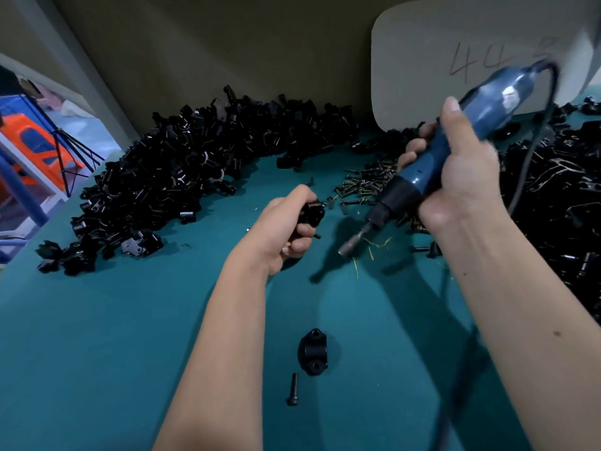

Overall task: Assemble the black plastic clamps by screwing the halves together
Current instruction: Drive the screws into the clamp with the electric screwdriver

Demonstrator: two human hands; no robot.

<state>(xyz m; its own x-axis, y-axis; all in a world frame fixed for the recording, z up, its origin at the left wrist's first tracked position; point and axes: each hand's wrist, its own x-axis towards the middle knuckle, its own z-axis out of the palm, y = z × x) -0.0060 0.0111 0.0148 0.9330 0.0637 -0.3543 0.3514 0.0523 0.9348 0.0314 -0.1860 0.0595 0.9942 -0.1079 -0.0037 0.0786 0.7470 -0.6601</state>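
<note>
Left grip (pixel 289 222) curled round black clamp (pixel 311 213), right grip (pixel 455 177) wrapped on blue screwdriver (pixel 422 177) with bit just right of clamp; misaligned bit could slip, cross-threading the protruding screw (pixel 317 236).

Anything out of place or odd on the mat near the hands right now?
One clamp half and a single screw lie alone on the green mat, near the camera, apart from the piles. Thin yellow shavings lie scattered under the driver bit. Nothing looks damaged.

Head-worn view, downward over table (pixel 97 320)
</note>
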